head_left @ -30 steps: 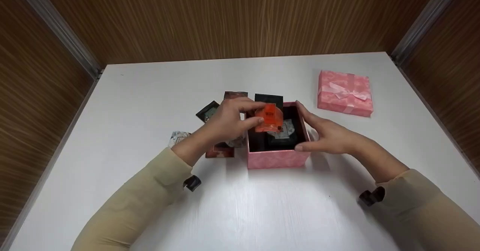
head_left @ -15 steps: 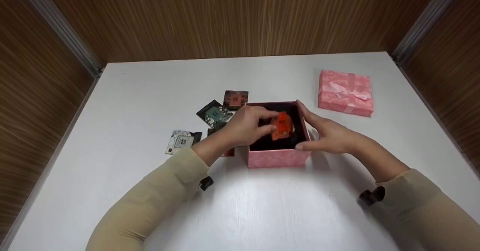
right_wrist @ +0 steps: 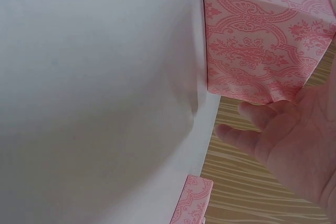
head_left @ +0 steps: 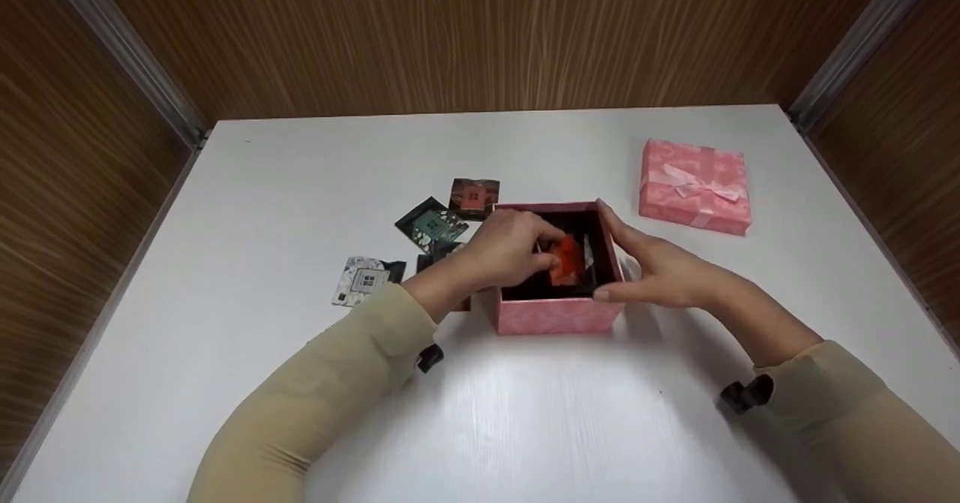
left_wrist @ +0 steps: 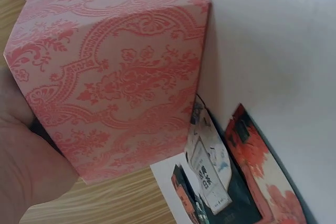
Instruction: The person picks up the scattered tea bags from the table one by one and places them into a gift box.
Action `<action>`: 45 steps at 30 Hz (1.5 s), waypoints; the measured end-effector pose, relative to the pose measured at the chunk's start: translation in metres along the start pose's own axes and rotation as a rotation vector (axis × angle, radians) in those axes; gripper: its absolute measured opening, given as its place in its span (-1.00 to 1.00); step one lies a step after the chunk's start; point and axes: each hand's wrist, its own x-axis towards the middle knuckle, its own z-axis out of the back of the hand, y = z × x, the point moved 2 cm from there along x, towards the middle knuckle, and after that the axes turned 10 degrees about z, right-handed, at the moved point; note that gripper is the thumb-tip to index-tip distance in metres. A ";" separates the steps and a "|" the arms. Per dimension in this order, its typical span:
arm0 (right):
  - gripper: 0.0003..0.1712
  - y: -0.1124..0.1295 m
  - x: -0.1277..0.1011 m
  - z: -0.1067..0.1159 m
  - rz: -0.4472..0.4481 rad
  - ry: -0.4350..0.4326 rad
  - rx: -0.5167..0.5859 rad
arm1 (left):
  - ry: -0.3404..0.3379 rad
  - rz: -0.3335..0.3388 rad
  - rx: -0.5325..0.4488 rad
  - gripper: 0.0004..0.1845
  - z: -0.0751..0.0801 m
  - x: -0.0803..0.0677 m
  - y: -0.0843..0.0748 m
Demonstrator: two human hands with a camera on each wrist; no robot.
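- We see the left hand (head_left: pixel 504 251) reaching down into the open pink box (head_left: pixel 556 315), its fingers curled and pinching an orange packet (head_left: pixel 566 261) that sits low between the box's walls, over its dark inside.
- We see the right hand (head_left: pixel 654 266) laid against the right wall of the pink box, fingers fairly straight: the fingertips (head_left: pixel 604 210) reach its far right corner and the thumb rests at the near right corner. It grips nothing else.
- In the right wrist view, the same hand (right_wrist: pixel 294 140) lies loosely spread beside the patterned wall of the box (right_wrist: pixel 262 40).
- In the left wrist view, the box's patterned wall (left_wrist: pixel 121 72) fills most of the picture, with the hand's heel (left_wrist: pixel 26 171) against it.
- Just left of the pink box, several flat packets lie on the white table (head_left: pixel 300 188): a dark green one (head_left: pixel 431 224), a brown one (head_left: pixel 474 197) beyond it, and a pale one (head_left: pixel 365 281) farthest left.
- Well to the right of the pink box and farther back lies a pink lid with a bow (head_left: pixel 696 185).
- Wood-grain walls (head_left: pixel 480 30) stand behind the table.
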 end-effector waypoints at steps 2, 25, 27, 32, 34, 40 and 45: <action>0.39 0.000 -0.001 0.000 0.001 -0.002 0.000 | 0.014 0.013 0.025 -0.62 0.000 0.002 -0.001; 0.38 0.002 -0.001 0.000 0.016 -0.005 0.014 | 0.035 0.078 0.326 -0.87 -0.009 0.009 -0.007; 0.38 0.002 -0.001 0.001 0.014 -0.005 0.016 | 0.035 0.088 0.336 -0.86 -0.010 0.010 -0.006; 0.39 0.003 0.000 0.001 0.010 -0.006 0.017 | 0.036 0.093 0.365 -0.81 -0.010 0.011 -0.006; 0.39 0.002 0.000 0.001 0.011 -0.007 0.019 | 0.040 0.096 0.382 -0.80 -0.011 0.011 -0.006; 0.39 0.000 0.000 0.000 0.015 -0.010 0.016 | 0.076 0.096 0.455 -0.73 -0.013 0.012 -0.009; 0.39 -0.001 -0.001 -0.001 0.014 -0.009 0.010 | 0.106 0.089 0.486 -0.61 -0.014 0.012 -0.009</action>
